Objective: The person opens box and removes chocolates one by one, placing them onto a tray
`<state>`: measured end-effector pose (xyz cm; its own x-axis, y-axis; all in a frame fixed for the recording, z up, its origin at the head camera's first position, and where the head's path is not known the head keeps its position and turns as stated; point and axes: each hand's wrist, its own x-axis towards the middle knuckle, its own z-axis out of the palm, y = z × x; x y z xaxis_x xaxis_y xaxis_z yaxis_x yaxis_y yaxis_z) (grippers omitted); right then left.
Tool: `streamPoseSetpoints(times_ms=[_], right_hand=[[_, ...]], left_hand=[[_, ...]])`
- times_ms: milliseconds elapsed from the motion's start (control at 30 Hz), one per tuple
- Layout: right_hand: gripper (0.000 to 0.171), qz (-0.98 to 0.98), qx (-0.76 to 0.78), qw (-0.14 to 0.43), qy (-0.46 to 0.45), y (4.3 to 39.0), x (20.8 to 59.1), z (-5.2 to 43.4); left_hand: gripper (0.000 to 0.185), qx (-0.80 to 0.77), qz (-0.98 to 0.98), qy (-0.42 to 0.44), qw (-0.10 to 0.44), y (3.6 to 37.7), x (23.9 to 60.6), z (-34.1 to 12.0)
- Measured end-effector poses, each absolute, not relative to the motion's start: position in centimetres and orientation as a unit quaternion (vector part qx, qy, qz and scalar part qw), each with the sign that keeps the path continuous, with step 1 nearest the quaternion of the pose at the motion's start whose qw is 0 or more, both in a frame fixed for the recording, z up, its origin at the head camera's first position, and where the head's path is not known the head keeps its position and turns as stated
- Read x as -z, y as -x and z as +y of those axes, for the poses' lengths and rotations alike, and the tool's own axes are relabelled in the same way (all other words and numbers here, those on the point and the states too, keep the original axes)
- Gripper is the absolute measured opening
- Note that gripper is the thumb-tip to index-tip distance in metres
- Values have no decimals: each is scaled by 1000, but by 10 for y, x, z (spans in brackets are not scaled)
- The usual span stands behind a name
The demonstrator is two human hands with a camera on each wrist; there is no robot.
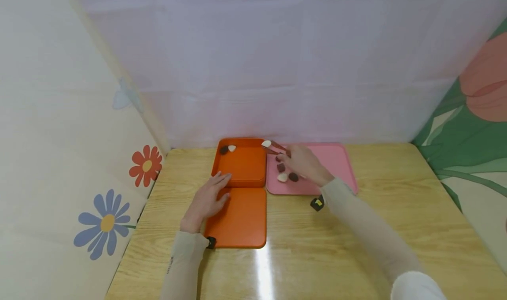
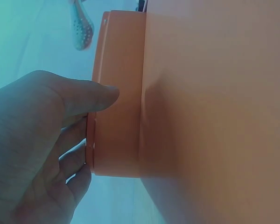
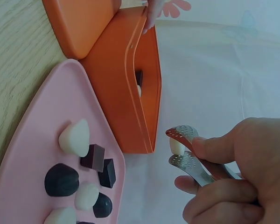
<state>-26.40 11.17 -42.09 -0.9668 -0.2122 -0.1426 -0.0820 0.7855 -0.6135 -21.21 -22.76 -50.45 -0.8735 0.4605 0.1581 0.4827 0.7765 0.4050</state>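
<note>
My right hand (image 1: pixel 303 161) holds metal tongs (image 3: pixel 184 164) with perforated, rounded ends. Between those ends is a white chocolate-like piece (image 3: pixel 177 146), raised near the right back corner of an open orange box (image 1: pixel 247 163). Inside the box, at its far left, lie a dark piece (image 1: pixel 224 150) and a white piece (image 1: pixel 232 148). My left hand (image 1: pixel 203 202) rests at the box's near left corner, fingers extended over the rim and thumb apart by the front wall. Dark pieces (image 3: pixel 61 179) and white pieces (image 3: pixel 75 138) lie on a pink tray (image 1: pixel 332 163), below my right hand.
A flat orange lid (image 1: pixel 241 221) lies against the box's near side, partly under my left hand. The pink tray adjoins the box on the right. Behind both hangs a pale cloth backdrop (image 1: pixel 257 71). Wooden tabletop (image 1: pixel 380 194) surrounds them.
</note>
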Motion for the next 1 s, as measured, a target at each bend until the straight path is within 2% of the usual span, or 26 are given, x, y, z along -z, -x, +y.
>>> streamPoseSetpoints(times_ms=[267,500,733,1000], right_hand=[[29,946,303,98,69,263,419,127],[37,945,304,113,37,265,420,144],[32,955,279,91,40,265,426,158],[38,961,261,90,31,265,432,170]], left_hand=[[64,219,-942,251,29,211,504,-227],[64,219,-943,249,28,211,503,-226],[64,219,-943,248,27,212,504,-226],[64,217,-944,249,24,211,504,-226]])
